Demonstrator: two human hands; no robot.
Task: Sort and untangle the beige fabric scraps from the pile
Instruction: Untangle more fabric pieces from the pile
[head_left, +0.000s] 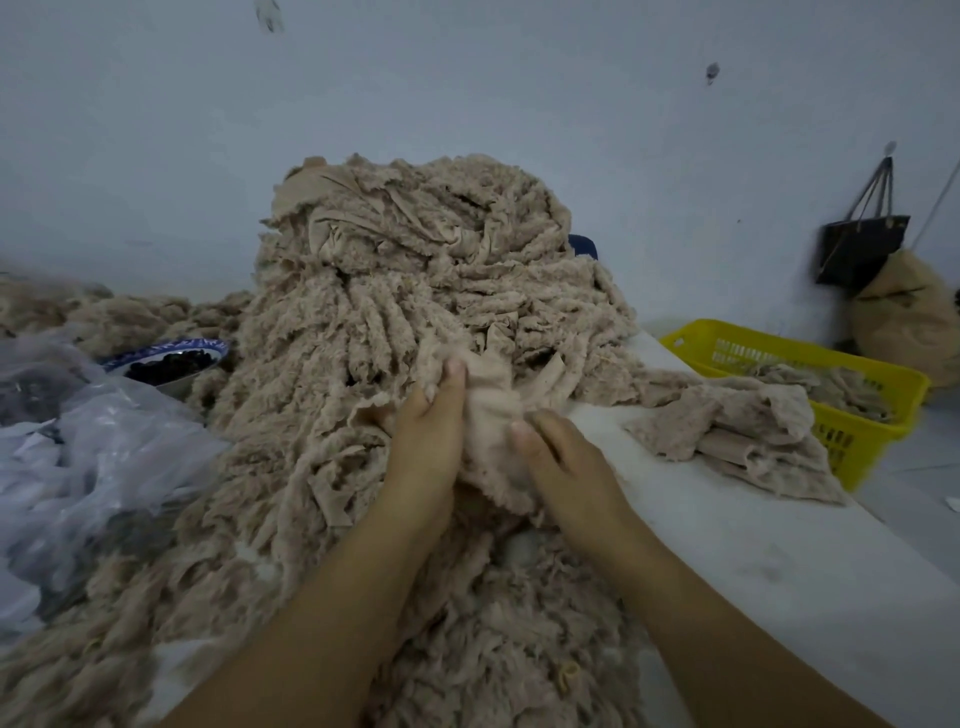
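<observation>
- Progress: early, by my read. The pile (415, 291) of beige scraps stands tall and tangled mid-table (779, 561), spilling toward the camera and off to the left.
- Done so far: a small flat stack (737, 421) of scraps lies on the table's right side, just beside the yellow basket (857, 441). The basket holds more scraps and looks like the sorted output.
- In hand: one scrap (488, 415) at the pile's front foot, its lower end buried in the tangle.
- Left hand (426, 431): grips the scrap's left edge, thumb on top, fingers hidden under the cloth.
- Right hand (566, 462): pinches the scrap's right edge, thumb on top.
- Remaining: nearly the whole pile.
- Writing: none readable. The bowl (171, 358) has a blue rim pattern, too blurred to tell whether it is lettering. The black bag (857, 249) on the wall shows no legible label.
</observation>
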